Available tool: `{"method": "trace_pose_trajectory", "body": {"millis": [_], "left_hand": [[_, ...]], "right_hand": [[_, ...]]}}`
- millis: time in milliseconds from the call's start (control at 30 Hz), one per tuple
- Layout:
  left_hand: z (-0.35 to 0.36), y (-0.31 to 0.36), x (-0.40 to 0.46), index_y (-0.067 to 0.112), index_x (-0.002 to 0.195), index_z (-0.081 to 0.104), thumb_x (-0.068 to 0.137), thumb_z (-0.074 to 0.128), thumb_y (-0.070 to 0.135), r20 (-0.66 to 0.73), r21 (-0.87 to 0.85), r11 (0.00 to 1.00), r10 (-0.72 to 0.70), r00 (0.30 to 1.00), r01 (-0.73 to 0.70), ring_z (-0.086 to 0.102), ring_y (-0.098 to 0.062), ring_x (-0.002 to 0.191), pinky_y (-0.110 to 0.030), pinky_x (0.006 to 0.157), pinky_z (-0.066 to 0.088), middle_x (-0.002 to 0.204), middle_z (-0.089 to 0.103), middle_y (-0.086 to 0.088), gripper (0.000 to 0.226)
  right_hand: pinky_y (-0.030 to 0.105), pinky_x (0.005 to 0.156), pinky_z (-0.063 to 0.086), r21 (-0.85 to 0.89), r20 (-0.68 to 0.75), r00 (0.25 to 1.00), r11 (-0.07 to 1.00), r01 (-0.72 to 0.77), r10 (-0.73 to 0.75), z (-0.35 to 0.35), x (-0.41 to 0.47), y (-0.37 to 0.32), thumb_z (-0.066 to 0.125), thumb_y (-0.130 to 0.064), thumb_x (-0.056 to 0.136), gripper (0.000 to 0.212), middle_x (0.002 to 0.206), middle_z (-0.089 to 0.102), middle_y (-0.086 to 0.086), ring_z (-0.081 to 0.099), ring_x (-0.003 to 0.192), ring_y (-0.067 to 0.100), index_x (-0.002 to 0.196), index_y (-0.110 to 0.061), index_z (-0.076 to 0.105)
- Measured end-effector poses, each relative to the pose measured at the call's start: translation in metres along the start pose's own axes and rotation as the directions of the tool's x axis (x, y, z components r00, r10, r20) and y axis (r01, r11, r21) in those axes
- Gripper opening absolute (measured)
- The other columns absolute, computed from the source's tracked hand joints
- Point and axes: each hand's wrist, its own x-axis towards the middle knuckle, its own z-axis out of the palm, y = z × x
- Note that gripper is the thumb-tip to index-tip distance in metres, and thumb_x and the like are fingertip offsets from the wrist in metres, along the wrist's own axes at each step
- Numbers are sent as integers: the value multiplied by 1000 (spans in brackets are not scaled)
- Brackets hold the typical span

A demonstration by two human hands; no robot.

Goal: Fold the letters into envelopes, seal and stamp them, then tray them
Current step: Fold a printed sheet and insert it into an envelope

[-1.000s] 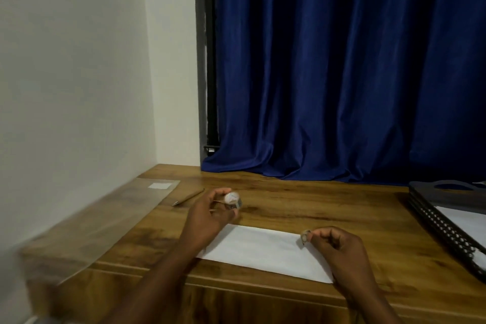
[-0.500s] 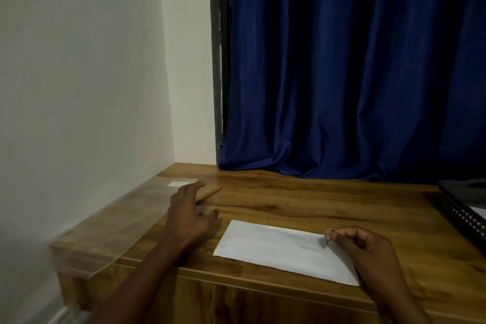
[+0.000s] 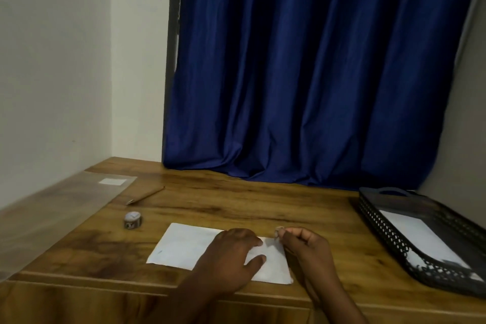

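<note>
A white envelope (image 3: 184, 246) lies flat near the front edge of the wooden desk (image 3: 263, 208). My left hand (image 3: 231, 258) rests on the envelope's middle with its fingers spread toward the right end. My right hand (image 3: 305, 247) hovers at the envelope's upper right corner and pinches a small pale sticker (image 3: 278, 229) between thumb and fingertip. A small roll of stickers (image 3: 133, 219) stands on the desk, left of the envelope. At the right sits a black mesh tray (image 3: 381, 229) with a white envelope (image 3: 418, 237) inside.
A pen (image 3: 144, 195) lies at the back left of the desk. A clear plastic sleeve (image 3: 65, 208) with a white label covers the left side. A blue curtain (image 3: 302, 73) hangs behind the desk, and a wall runs along the left.
My left hand set the sticker roll down on the desk at the left, then came back onto the envelope. My right hand kept pinching the sticker above the envelope's right end.
</note>
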Motion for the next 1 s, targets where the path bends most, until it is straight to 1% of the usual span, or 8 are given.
{"method": "trace_pose_trajectory", "body": {"millis": [100,200,267,333,433,533,767,1000], "left_hand": [[-1,3,-4,39,149,42,93,48,67,22,-71,995,-72,997,74,39,-7,140,-32,118,33,151,46,20,62],[-5,4,-4,42,155,20,89,57,65,30,-159,982,-102,994,105,40,-10,140,-34,115,39,149,48,19,79],[-7,5,-4,42,156,14,88,59,65,33,-170,979,-108,994,112,40,-12,140,-35,114,39,149,49,17,84],[-9,6,-3,44,156,13,89,60,64,57,-167,977,-124,991,132,40,-14,141,-37,115,39,152,47,15,84],[-8,8,-2,45,153,19,89,61,64,69,-152,976,-144,987,153,41,-14,141,-35,113,41,153,45,14,79],[-5,6,-4,46,143,36,88,59,66,32,-144,981,-123,992,126,44,-10,138,-34,112,42,148,48,18,64],[-8,6,-6,42,126,58,88,60,60,-50,-174,985,-28,998,19,46,0,126,-28,110,42,134,54,26,42],[-8,7,-7,38,133,64,91,58,60,-40,-134,991,-20,999,14,41,-3,134,-27,115,36,146,50,17,48]], "right_hand": [[32,79,59,-99,94,995,994,-37,46,-9,7,-8,75,-13,89,12,88,79,11,75,87,24,90,-2,79],[31,79,57,-311,228,969,950,-22,97,-9,21,-15,73,-14,91,12,89,79,10,74,88,25,90,-4,79],[32,76,57,-474,312,945,878,60,104,-7,34,-18,72,-14,92,10,88,79,9,73,85,23,88,-8,80],[36,80,59,-646,406,908,735,207,101,-3,49,-21,72,-19,92,11,89,79,0,74,88,20,85,-18,81],[36,89,60,-755,474,866,579,308,159,4,65,-26,72,-21,91,11,90,79,-10,72,90,9,85,-24,81],[36,90,59,-803,479,857,488,342,188,11,75,-29,74,-22,89,8,91,79,-8,72,91,8,86,-24,81],[22,82,56,-813,480,857,463,354,187,18,82,-28,74,-14,88,9,92,79,-5,72,91,8,90,-17,82],[28,87,58,-827,452,869,461,323,202,22,83,-20,76,-18,86,6,90,79,-8,71,91,6,84,-20,80]]}}
